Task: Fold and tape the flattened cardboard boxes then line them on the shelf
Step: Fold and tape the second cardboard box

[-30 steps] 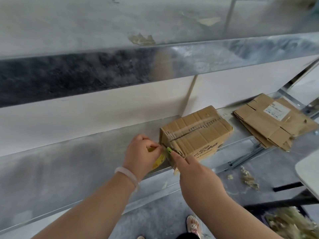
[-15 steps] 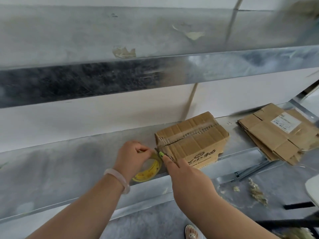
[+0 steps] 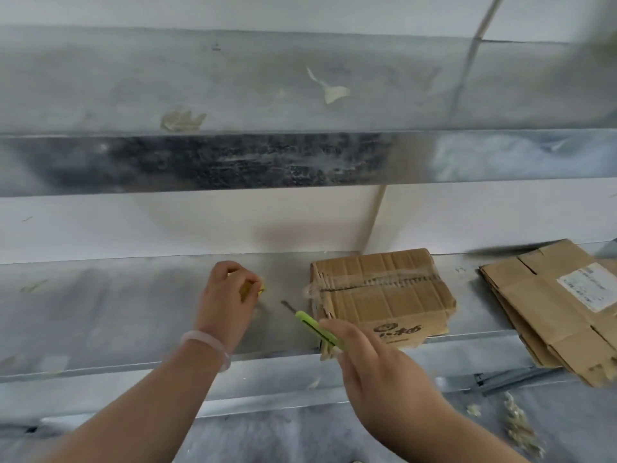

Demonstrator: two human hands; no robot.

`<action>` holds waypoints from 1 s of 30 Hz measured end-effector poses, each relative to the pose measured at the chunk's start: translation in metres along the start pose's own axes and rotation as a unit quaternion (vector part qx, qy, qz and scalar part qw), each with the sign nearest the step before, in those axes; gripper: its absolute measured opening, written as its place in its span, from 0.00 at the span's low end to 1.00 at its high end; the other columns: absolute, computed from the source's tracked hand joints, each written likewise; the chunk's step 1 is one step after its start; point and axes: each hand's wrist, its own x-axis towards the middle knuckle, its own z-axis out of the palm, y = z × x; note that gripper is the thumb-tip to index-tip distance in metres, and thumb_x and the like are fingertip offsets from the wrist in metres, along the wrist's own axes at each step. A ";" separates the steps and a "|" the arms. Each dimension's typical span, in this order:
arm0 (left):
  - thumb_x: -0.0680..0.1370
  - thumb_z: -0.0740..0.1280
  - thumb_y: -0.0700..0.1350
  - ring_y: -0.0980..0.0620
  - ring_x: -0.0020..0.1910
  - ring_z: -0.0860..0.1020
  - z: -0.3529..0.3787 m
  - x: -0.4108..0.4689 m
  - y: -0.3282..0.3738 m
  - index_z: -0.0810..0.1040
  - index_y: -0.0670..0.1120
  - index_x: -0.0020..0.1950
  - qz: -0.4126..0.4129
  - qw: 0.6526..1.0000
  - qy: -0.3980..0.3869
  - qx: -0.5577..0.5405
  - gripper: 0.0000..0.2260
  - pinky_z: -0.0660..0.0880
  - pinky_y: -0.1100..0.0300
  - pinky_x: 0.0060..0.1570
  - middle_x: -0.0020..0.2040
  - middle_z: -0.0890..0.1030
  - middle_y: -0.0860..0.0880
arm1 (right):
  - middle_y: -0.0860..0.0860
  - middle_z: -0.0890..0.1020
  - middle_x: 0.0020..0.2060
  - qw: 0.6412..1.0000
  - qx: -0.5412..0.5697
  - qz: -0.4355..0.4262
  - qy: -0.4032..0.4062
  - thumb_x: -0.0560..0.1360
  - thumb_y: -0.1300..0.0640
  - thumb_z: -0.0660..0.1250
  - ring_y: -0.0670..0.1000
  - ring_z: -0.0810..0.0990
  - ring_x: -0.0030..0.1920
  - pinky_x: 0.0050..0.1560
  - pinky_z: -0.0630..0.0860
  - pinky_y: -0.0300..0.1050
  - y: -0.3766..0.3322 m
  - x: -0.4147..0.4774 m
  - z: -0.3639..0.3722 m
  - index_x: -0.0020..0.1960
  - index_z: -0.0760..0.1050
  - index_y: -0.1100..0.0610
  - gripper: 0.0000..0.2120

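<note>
A folded cardboard box (image 3: 384, 295) stands on the metal shelf (image 3: 117, 312), with clear tape running along its top seam and over its left edge. My right hand (image 3: 377, 369) is just in front of the box's left corner, shut on a green utility knife (image 3: 317, 330) with its blade out, pointing up and left. My left hand (image 3: 227, 299) is to the left of the box, apart from it, shut on a yellow-cored tape roll (image 3: 252, 290) that is mostly hidden by the fingers. A stack of flattened boxes (image 3: 554, 309) lies at the shelf's right end.
An upper metal shelf (image 3: 300, 158) overhangs the work area. A white wall (image 3: 167, 225) backs the shelf. Scraps of debris (image 3: 517, 426) lie on the grey floor at the lower right, and a metal rail (image 3: 521, 379) runs below the flattened stack.
My left hand has pulled the tape roll leftward, away from the box. The knife has come off the box's left edge, and the tape now ends at that edge. The view shifted left and up.
</note>
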 end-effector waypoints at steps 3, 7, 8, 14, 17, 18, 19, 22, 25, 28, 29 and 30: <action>0.74 0.68 0.45 0.49 0.41 0.78 0.013 -0.004 -0.002 0.80 0.44 0.41 0.040 0.998 0.022 0.046 0.05 0.76 0.56 0.45 0.47 0.76 0.50 | 0.33 0.71 0.43 0.985 0.052 -0.028 0.163 0.78 0.55 0.57 0.33 0.73 0.36 0.33 0.67 0.23 0.033 -0.016 -0.023 0.64 0.68 0.51 0.15; 0.73 0.71 0.44 0.50 0.41 0.79 0.030 -0.025 0.005 0.83 0.45 0.40 0.067 0.996 -0.015 0.063 0.04 0.78 0.57 0.47 0.47 0.81 0.50 | 0.44 0.76 0.42 0.950 0.110 0.071 0.285 0.78 0.57 0.57 0.39 0.73 0.35 0.35 0.67 0.27 0.099 -0.031 -0.048 0.65 0.66 0.52 0.15; 0.74 0.68 0.46 0.50 0.44 0.80 0.034 -0.032 0.004 0.83 0.45 0.41 0.067 0.995 -0.027 0.062 0.07 0.77 0.57 0.49 0.48 0.81 0.50 | 0.49 0.77 0.46 0.945 0.113 0.107 0.289 0.78 0.58 0.57 0.42 0.74 0.37 0.37 0.68 0.29 0.115 -0.032 -0.049 0.65 0.65 0.52 0.15; 0.75 0.60 0.52 0.50 0.49 0.81 0.052 -0.054 -0.009 0.85 0.48 0.43 0.047 0.991 -0.091 0.081 0.15 0.78 0.53 0.53 0.54 0.81 0.53 | 0.57 0.74 0.60 0.944 0.030 0.316 0.086 0.79 0.65 0.57 0.52 0.72 0.48 0.48 0.70 0.49 0.207 -0.019 -0.028 0.69 0.68 0.51 0.20; 0.74 0.60 0.54 0.49 0.51 0.80 0.050 -0.057 -0.005 0.84 0.49 0.48 0.032 0.991 -0.098 0.090 0.16 0.77 0.52 0.55 0.56 0.80 0.54 | 0.53 0.74 0.62 0.950 -0.034 0.311 -0.021 0.79 0.63 0.59 0.53 0.73 0.57 0.58 0.73 0.50 0.233 -0.011 -0.017 0.71 0.68 0.49 0.22; 0.74 0.60 0.55 0.48 0.52 0.80 0.049 -0.058 0.001 0.83 0.50 0.52 0.018 0.990 -0.102 0.093 0.17 0.77 0.53 0.56 0.57 0.81 0.53 | 0.52 0.75 0.62 0.951 -0.075 0.296 -0.046 0.79 0.61 0.59 0.52 0.73 0.59 0.60 0.72 0.49 0.238 -0.009 -0.015 0.72 0.68 0.47 0.23; 0.74 0.60 0.56 0.47 0.54 0.80 0.047 -0.059 0.007 0.82 0.50 0.56 0.005 0.991 -0.093 0.097 0.17 0.76 0.53 0.56 0.57 0.81 0.52 | 0.50 0.74 0.63 0.950 -0.125 0.280 -0.066 0.79 0.59 0.59 0.51 0.72 0.61 0.62 0.71 0.48 0.239 -0.008 -0.015 0.73 0.66 0.45 0.24; 0.78 0.65 0.45 0.47 0.60 0.77 0.039 -0.062 0.036 0.77 0.49 0.65 -0.062 0.997 -0.005 0.046 0.15 0.71 0.58 0.58 0.61 0.79 0.51 | 0.49 0.67 0.72 0.955 -0.125 0.267 -0.045 0.81 0.53 0.58 0.53 0.64 0.71 0.71 0.63 0.50 0.235 -0.005 -0.021 0.76 0.61 0.46 0.24; 0.81 0.59 0.41 0.61 0.51 0.74 0.033 -0.057 0.091 0.72 0.51 0.69 -0.122 0.986 0.083 -0.082 0.16 0.66 0.72 0.52 0.50 0.76 0.59 | 0.49 0.73 0.68 0.953 0.096 0.275 0.088 0.82 0.56 0.56 0.51 0.70 0.68 0.67 0.67 0.48 0.207 0.003 -0.035 0.75 0.64 0.49 0.21; 0.83 0.57 0.46 0.71 0.40 0.70 0.045 -0.046 0.138 0.64 0.52 0.74 -0.218 0.946 0.034 -0.237 0.19 0.64 0.82 0.38 0.48 0.72 0.65 | 0.46 0.74 0.67 0.905 0.292 0.293 0.099 0.83 0.51 0.54 0.51 0.71 0.69 0.69 0.66 0.50 0.162 0.020 -0.047 0.76 0.62 0.47 0.21; 0.83 0.56 0.49 0.72 0.39 0.68 0.052 -0.045 0.149 0.61 0.52 0.76 -0.235 0.940 0.003 -0.245 0.20 0.63 0.83 0.35 0.49 0.71 0.66 | 0.46 0.72 0.69 0.895 0.311 0.313 0.069 0.83 0.49 0.54 0.52 0.68 0.71 0.71 0.63 0.50 0.150 0.025 -0.048 0.77 0.60 0.48 0.22; 0.83 0.55 0.50 0.71 0.37 0.66 0.058 -0.044 0.156 0.58 0.52 0.77 -0.247 0.938 -0.023 -0.242 0.22 0.63 0.82 0.32 0.46 0.69 0.66 | 0.49 0.70 0.71 0.888 0.313 0.334 0.037 0.83 0.47 0.53 0.54 0.67 0.72 0.72 0.62 0.51 0.143 0.030 -0.049 0.78 0.59 0.49 0.24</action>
